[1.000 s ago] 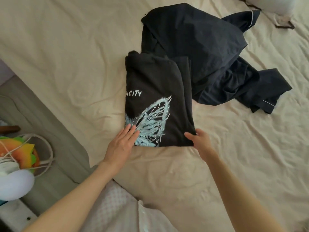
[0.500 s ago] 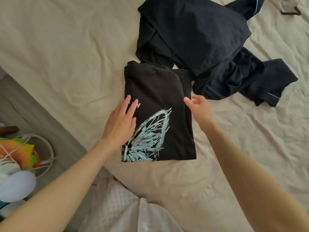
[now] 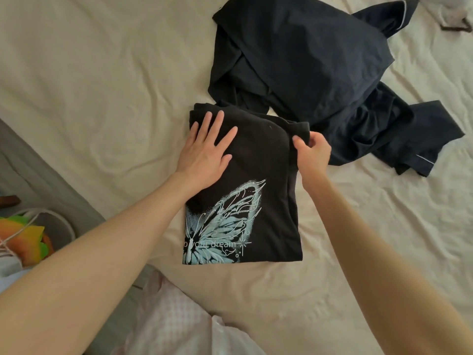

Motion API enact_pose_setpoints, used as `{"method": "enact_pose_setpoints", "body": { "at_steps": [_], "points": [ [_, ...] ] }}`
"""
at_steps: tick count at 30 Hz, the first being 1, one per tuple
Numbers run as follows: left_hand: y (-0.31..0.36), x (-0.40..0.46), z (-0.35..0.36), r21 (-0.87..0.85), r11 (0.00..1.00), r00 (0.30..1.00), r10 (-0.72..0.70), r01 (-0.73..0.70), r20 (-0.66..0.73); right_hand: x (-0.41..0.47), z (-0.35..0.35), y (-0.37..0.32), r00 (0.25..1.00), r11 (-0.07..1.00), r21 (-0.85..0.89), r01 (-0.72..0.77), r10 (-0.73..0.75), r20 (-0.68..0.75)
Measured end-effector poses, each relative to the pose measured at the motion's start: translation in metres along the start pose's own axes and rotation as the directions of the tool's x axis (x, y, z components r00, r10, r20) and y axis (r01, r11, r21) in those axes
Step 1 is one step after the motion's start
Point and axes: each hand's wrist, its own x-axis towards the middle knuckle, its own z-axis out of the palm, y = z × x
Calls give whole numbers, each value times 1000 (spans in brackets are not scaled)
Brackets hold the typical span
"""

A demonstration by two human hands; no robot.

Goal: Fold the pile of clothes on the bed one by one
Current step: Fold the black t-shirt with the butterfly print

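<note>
The bed (image 3: 102,85), under a creased beige sheet, fills most of the view, and on it lie two dark lots of clothing. The larger is the navy pile (image 3: 320,73), loose and crumpled toward the far right, with thin pale piping along a cuff and a hem; it is not yet folded and looks like thin woven cloth that would slide and drape freely, best taken up by a seam or a shoulder line. Just nearer, its far edge meeting the pile, lies the black shirt (image 3: 256,190), already folded into a long rectangle with a pale blue butterfly print and a line of white lettering at its near end. It looks soft, light and limp, a knit that will hold a crease only if pressed flat, and whose layers may slip apart if lifted by one edge alone; the sound hold would seem to be both far corners at once, or one edge pinned while the other is turned. The left hand (image 3: 207,152) lies flat on the shirt's far left part, fingers spread and straight, pressing it to the sheet. The right hand (image 3: 313,152) is at the far right corner, fingers curled and pinching the stacked edge of cloth there.
</note>
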Motion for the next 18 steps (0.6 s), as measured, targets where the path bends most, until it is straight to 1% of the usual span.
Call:
{"method": "enact_pose_setpoints", "body": {
  "at_steps": [3,5,6,7,9,10,11,14,15,16,18],
  "points": [
    [-4,6,5,40,999,999,-3,1,52,4,-4,6,997,996,48,-74,74,5],
    [-4,6,5,41,999,999,0,-2,39,-1,-5,8,997,996,50,-71,71,8],
    [-1,3,5,38,999,1000,9,-9,19,-7,-6,11,1000,1000,2,-16,16,-12],
    [2,-3,5,30,999,1000,22,-22,-6,-17,-8,15,997,995,-72,71,-73,-39],
    [11,-23,9,1,999,999,41,-41,-32,-42,-10,26,957,936,-228,268,-286,-45],
    [16,-36,13,-13,999,999,40,-41,-16,-55,-11,33,934,895,-288,341,-357,-2],
    [19,-51,19,-17,999,999,30,-30,22,-65,-11,40,918,853,-347,389,-391,70],
    [24,-91,39,8,999,986,-43,42,164,-78,-9,56,868,674,-546,497,-380,320],
    [25,-98,44,10,998,983,-64,63,174,-73,-8,56,855,646,-562,517,-366,367],
    [25,-103,47,3,997,983,-76,77,170,-63,-6,53,850,641,-561,524,-349,395],
    [28,-105,48,-10,997,985,-79,82,151,-37,-2,42,847,619,-585,525,-311,432]
  ]
}}
